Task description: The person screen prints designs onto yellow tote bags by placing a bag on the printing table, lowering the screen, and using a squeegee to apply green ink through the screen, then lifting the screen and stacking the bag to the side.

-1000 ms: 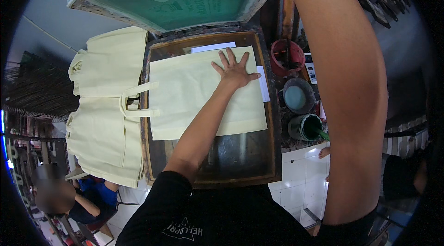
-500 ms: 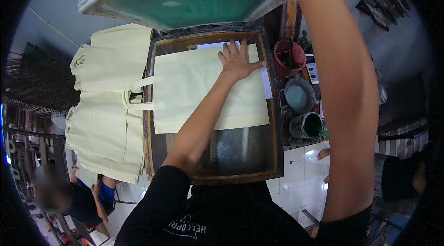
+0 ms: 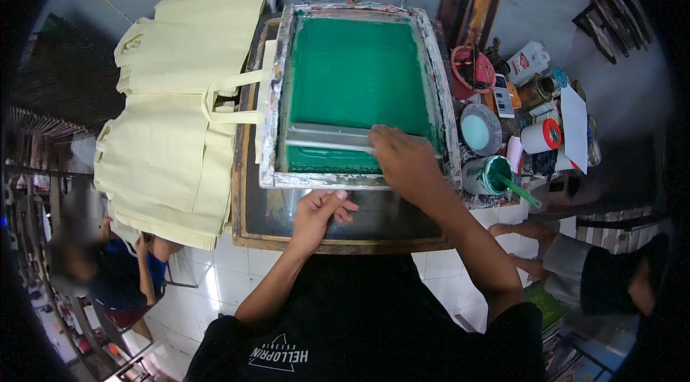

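A screen-printing frame [image 3: 269,179] with a green, ink-coated mesh lies lowered over the dark wood-edged printing board [image 3: 277,231]. My right hand [image 3: 402,159] is closed on a squeegee [image 3: 327,136], a long pale bar lying across the lower part of the mesh. Just below the frame's near edge is my left hand [image 3: 321,215], fingers loosely curled and apart, with nothing seen in them. From under the frame's left side come the handles [image 3: 241,117] of a cream tote bag; the rest of that bag is hidden.
Stacked cream tote bags [image 3: 169,116] stand left of the board. At right are a red bucket [image 3: 472,73], a grey bowl [image 3: 480,130], a tub of green ink [image 3: 489,175] with a green-handled tool, a phone [image 3: 502,97] and several containers. Other people sit at both sides.
The frame has come down from its raised position over the bag. My left hand has left the bag for the frame's near edge; my right hand now holds the squeegee on the mesh.
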`<state>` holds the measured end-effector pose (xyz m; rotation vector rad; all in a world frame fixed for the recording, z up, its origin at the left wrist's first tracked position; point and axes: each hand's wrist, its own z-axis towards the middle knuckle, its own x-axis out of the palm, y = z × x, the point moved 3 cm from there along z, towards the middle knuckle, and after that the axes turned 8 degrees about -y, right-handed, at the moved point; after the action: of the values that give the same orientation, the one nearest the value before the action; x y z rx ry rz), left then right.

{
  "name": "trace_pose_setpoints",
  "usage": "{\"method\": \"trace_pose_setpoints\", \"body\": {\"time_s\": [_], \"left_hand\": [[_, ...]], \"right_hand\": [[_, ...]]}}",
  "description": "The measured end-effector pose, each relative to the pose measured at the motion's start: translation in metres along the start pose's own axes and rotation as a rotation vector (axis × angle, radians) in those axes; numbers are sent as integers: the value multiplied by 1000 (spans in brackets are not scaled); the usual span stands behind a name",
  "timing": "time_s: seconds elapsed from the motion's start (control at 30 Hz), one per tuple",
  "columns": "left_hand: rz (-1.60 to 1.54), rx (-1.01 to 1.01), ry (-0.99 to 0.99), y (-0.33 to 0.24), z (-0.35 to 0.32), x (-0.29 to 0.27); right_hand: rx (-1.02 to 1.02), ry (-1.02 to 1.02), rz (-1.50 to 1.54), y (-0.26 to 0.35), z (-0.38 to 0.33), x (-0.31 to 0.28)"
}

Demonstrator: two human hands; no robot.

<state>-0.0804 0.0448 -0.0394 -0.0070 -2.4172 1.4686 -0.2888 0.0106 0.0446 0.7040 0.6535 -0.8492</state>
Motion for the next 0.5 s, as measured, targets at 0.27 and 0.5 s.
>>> {"method": "trace_pose_setpoints", "body": {"time_s": [0.27, 0.5], "left_hand": [[26, -142, 17, 1, 2, -6], [11, -144, 33, 5, 1, -5]], "right_hand": [[183, 450, 49, -4, 37, -13], [66, 187, -9, 34, -22, -2]]}}
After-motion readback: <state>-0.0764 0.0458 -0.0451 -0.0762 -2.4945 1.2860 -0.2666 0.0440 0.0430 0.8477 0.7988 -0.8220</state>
